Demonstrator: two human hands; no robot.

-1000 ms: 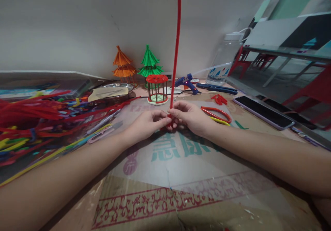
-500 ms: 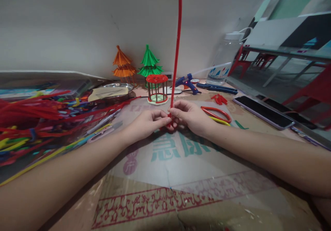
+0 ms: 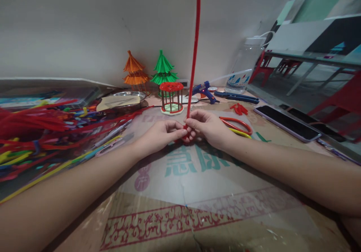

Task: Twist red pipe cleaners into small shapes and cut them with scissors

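Observation:
A long red pipe cleaner (image 3: 194, 49) rises almost straight up from between my fingertips and leaves the top of the view. My right hand (image 3: 207, 128) pinches it near its lower end with thumb and forefinger. My left hand (image 3: 165, 133) is closed on the bunched red lower part, right against the right fingertips; the fingers partly hide its shape. Just behind my hands stands a small pavilion frame (image 3: 172, 97) with a red ring top, brown posts and a pale green base. Scissors with red and yellow handles (image 3: 238, 125) lie by my right wrist.
At the back are an orange tiered model (image 3: 133, 67), a green one (image 3: 163, 66), a metal dish (image 3: 135, 97), a blue glue gun (image 3: 205, 91), pliers (image 3: 237, 96) and a bottle (image 3: 244, 64). Pipe cleaners (image 3: 36, 131) pile up left; a phone (image 3: 287, 122) lies right; short red pieces (image 3: 238, 108).
The upright red pipe cleaner has shifted slightly to the right at its top. Both hands keep nearly the same place, with only small finger movement.

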